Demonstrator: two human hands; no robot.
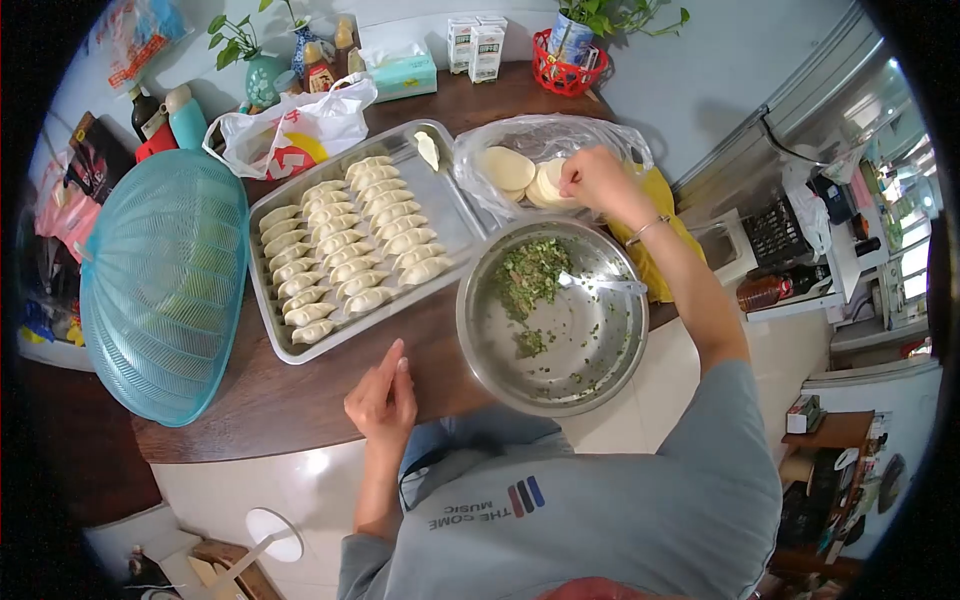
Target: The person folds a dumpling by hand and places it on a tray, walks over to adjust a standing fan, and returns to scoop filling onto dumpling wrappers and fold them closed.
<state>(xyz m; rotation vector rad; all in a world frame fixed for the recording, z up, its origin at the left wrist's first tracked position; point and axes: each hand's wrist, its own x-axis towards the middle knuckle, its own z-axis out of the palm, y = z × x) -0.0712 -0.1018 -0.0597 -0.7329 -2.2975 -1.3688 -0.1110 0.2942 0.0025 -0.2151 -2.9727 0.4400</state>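
My right hand [600, 185] reaches over the round dumpling wrappers [507, 170], which lie in a clear plastic bag [630, 150]. Its fingertips are pinched at the edge of a wrapper in the stack. My left hand [383, 398] is over the table's front edge, index finger stretched out, holding nothing. Between the hands sits a steel bowl [490, 365] with green chopped filling [533, 275] and a spoon [603, 285]. Left of the bowl, a metal tray [450, 222] holds rows of folded dumplings [350, 253]. One lone dumpling [428, 150] lies near the tray's far corner.
A teal mesh food cover [165, 290] stands left of the tray on the wooden table [300, 400]. Behind are a white plastic bag [290, 130], a tissue box [402, 75], small cartons [476, 48] and a red basket [568, 75]. Yellow packaging [660, 215] lies under my right forearm.
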